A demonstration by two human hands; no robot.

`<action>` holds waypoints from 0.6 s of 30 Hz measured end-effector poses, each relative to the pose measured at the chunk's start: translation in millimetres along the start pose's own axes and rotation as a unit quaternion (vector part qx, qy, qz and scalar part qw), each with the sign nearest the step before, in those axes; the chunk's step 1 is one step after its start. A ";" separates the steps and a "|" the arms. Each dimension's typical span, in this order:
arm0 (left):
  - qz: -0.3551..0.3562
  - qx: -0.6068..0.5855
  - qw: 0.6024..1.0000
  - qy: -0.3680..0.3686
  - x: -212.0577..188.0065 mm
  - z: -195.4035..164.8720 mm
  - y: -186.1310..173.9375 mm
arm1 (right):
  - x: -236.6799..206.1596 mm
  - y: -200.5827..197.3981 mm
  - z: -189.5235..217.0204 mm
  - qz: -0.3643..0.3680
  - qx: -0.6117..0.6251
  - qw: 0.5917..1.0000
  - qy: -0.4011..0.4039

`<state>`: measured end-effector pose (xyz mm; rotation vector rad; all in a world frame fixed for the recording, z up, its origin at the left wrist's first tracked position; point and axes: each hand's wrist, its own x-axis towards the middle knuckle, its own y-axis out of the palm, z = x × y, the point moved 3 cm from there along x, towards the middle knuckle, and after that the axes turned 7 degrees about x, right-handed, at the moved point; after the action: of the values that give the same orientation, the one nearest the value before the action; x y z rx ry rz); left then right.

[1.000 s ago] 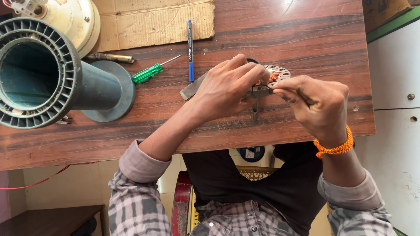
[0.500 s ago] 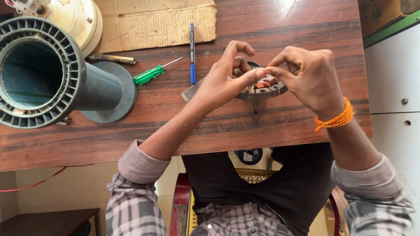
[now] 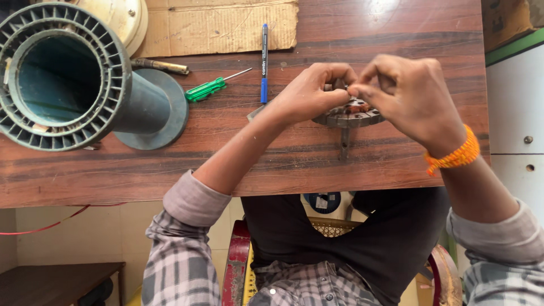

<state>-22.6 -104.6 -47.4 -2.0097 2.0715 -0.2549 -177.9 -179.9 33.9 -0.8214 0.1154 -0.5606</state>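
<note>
Metal disc (image 3: pixel 347 116): flat on bench (image 3: pixel 283 158), under your hands.
Left hand (image 3: pixel 309 93): fingers pinched narrow at disc top.
Right hand (image 3: pixel 411 96): fingers pinched, meeting the left.

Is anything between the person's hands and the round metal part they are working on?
Nothing visible: the left hand and right hand both rest on the round metal part, fingertips meeting above it.

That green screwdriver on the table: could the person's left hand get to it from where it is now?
Probably yes. The green screwdriver lies free on the table, with bare wood between it and the left hand, though that hand is pinching the round metal part.
</note>
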 end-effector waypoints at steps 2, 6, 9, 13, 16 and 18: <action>0.041 -0.047 0.997 0.036 -1.2 2.0 -3.9 | -13.7 -8.2 9.5 0.013 -0.018 0.998 0.050; 0.105 -0.088 0.987 0.083 -7.7 1.4 -15.1 | -35.5 -17.2 36.2 -0.042 -0.073 0.996 0.035; 0.110 -0.065 0.987 0.097 -8.1 -2.3 -16.1 | -48.2 -15.8 50.0 -0.103 -0.074 0.992 0.026; 0.099 -0.022 0.992 0.072 -7.2 -4.0 -16.4 | -54.8 -7.2 54.4 -0.120 -0.025 0.992 -0.013; 0.100 -0.022 0.991 0.084 -7.1 -4.7 -18.2 | -62.0 4.8 52.9 -0.115 0.029 0.993 -0.005; 0.097 -0.016 0.991 0.087 -7.0 -3.7 -18.1 | -67.6 12.4 48.0 -0.118 0.044 0.991 0.043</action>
<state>-6.3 -98.5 -38.2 -1.8457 2.3732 -0.3745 -215.2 -106.7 50.1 -0.7301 0.0729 -0.8199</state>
